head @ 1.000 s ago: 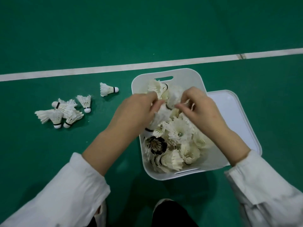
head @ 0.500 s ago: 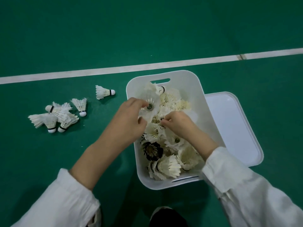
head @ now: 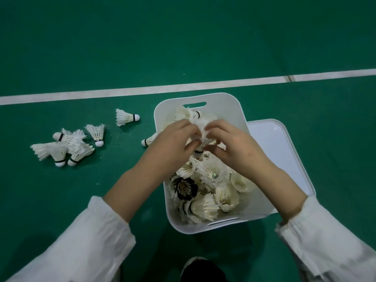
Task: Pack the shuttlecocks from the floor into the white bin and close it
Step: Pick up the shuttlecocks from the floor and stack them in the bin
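A: Where are the hands?

B: Both are over the far half of the white bin [head: 243,119]. The left hand [head: 173,143] and right hand [head: 230,147] face each other with fingers curled in, pinching one feather shuttlecock [head: 201,132] between them. Its skirt is blurred, but a dark-banded cork shows just below the thumbs.

A: And everything else?

B: Under the right wrist, packed shuttlecocks [head: 211,176] fill the bin almost to the rim, a dark-feathered shuttlecock [head: 185,187] among them. Well out past the left hand, loose shuttlecocks [head: 65,147] lie heaped on the green floor [head: 183,47], with two single ones nearer. A stray shuttlecock [head: 147,141] peeks out at the left hand's outer edge, by the bin wall. The lid [head: 284,151] lies flat beyond the right hand, beside or partly under the bin; I can't tell which.

A: How will they handle?

B: I'd judge them nearly weightless, with brittle, springy feathers that snag on each other. The best hold is the cork, or low on the skirt by the band, never the feather tips. They should go in cork first. With the bin this full, pressing the lid down could snap feathers.
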Demonstrator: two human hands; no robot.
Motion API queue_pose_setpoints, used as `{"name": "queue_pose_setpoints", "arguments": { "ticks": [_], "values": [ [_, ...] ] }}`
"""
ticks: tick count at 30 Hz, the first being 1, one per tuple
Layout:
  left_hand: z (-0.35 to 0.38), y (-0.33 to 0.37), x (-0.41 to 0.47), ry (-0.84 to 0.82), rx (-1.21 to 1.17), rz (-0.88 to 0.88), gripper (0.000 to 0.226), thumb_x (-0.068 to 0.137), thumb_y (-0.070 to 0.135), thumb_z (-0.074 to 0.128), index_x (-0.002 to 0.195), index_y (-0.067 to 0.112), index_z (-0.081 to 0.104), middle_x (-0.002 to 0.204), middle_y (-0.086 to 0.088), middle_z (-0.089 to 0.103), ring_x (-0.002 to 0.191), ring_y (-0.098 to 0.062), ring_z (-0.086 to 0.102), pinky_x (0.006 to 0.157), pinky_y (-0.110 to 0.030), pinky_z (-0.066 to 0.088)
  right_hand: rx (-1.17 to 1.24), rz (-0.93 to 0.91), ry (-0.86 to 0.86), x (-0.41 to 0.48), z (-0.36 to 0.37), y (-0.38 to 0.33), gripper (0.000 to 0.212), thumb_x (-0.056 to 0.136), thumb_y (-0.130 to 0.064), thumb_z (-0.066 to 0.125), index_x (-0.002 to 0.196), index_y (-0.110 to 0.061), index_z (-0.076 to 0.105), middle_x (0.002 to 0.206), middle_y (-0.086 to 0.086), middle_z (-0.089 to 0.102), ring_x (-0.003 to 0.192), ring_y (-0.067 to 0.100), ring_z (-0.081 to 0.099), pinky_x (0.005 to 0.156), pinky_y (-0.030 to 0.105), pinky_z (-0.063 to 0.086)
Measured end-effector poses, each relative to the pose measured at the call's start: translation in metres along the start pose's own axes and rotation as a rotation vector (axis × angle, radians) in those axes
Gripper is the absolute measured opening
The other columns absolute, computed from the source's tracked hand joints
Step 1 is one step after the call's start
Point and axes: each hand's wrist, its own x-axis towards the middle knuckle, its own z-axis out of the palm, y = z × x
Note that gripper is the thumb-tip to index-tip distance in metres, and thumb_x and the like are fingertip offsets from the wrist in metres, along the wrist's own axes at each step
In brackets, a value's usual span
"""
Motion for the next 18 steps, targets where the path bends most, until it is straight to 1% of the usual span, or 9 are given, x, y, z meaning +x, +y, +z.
{"name": "queue_pose_setpoints", "arguments": {
  "ticks": [2,3,4,6,8,10,13,16,18],
  "values": [
    [-0.011,-0.003,-0.005,0.038,-0.062,-0.063,0.022,0.090,0.023,0.055,0.111,0.022,0.055,0.110,0.015,0.042,0.086,-0.003,0.056,0.084,-0.027,0.048,-0.036,0.055,-0.023,0.003,0.001,0.009,0.012,0.088,-0.019,0.060,0.093,-0.009,0.062,0.102,0.003,0.061,0.090,0.024,0.058,0.071,0.034,0.047],
    [-0.017,-0.009,-0.008,0.081,-0.071,-0.115,0.027,0.091,0.023,0.054,0.117,0.024,0.052,0.113,0.016,0.039,0.082,0.001,0.055,0.082,-0.023,0.046,-0.052,0.123,0.004,0.006,0.003,0.018,0.014,0.090,-0.019,0.056,0.091,-0.006,0.062,0.096,0.006,0.060,0.088,0.025,0.057,0.070,0.031,0.042],
    [-0.023,-0.017,-0.013,0.129,-0.057,-0.167,0.029,0.091,0.022,0.052,0.120,0.024,0.050,0.114,0.016,0.040,0.079,0.003,0.054,0.080,-0.023,0.045,-0.070,0.201,0.035,0.009,0.006,0.028,0.017,0.092,-0.018,0.053,0.092,-0.004,0.061,0.094,0.008,0.059,0.087,0.026,0.055,0.069,0.031,0.038],
    [-0.029,-0.039,-0.025,0.177,0.004,-0.261,0.024,0.092,0.021,0.051,0.116,0.020,0.053,0.109,0.009,0.051,0.075,0.000,0.054,0.077,-0.029,0.047,-0.136,0.328,0.023,0.012,0.019,0.045,0.021,0.094,-0.015,0.046,0.094,0.001,0.061,0.095,0.014,0.059,0.089,0.032,0.055,0.070,0.033,0.038],
    [-0.025,-0.066,-0.034,0.116,0.063,-0.392,0.017,0.090,0.019,0.051,0.104,0.016,0.060,0.099,0.001,0.063,0.077,-0.015,0.058,0.077,-0.034,0.049,-0.192,0.357,-0.072,0.014,0.039,0.054,0.020,0.093,-0.009,0.044,0.095,0.002,0.061,0.096,0.016,0.059,0.089,0.035,0.057,0.073,0.035,0.041],
    [-0.016,-0.090,-0.043,-0.016,0.110,-0.496,0.016,0.090,0.020,0.050,0.100,0.015,0.062,0.095,-0.004,0.067,0.084,-0.024,0.061,0.078,-0.036,0.050,-0.222,0.378,-0.125,0.019,0.054,0.055,0.017,0.090,-0.001,0.044,0.094,0.002,0.061,0.097,0.016,0.060,0.086,0.034,0.058,0.070,0.033,0.038],
    [-0.002,-0.114,-0.053,-0.206,0.181,-0.550,0.020,0.090,0.021,0.048,0.102,0.015,0.062,0.102,-0.007,0.067,0.093,-0.027,0.060,0.082,-0.038,0.049,-0.276,0.385,-0.092,0.030,0.054,0.056,0.016,0.087,0.002,0.046,0.090,0.003,0.062,0.095,0.018,0.062,0.082,0.034,0.058,0.071,0.035,0.039],
    [0.006,-0.132,-0.056,-0.263,0.199,-0.570,0.022,0.090,0.023,0.047,0.104,0.015,0.062,0.105,-0.009,0.066,0.094,-0.028,0.060,0.082,-0.038,0.049,-0.326,0.354,0.026,0.035,0.046,0.061,0.013,0.082,0.006,0.049,0.086,0.005,0.062,0.088,0.019,0.060,0.081,0.035,0.055,0.066,0.037,0.043],
    [0.008,-0.142,-0.056,-0.274,0.207,-0.565,0.022,0.089,0.023,0.047,0.104,0.016,0.062,0.105,-0.009,0.066,0.094,-0.028,0.060,0.081,-0.037,0.050,-0.372,0.384,-0.023,0.034,0.047,0.065,0.012,0.082,0.007,0.050,0.083,0.006,0.062,0.082,0.017,0.057,0.077,0.033,0.053,0.064,0.036,0.044]
  ]
}}
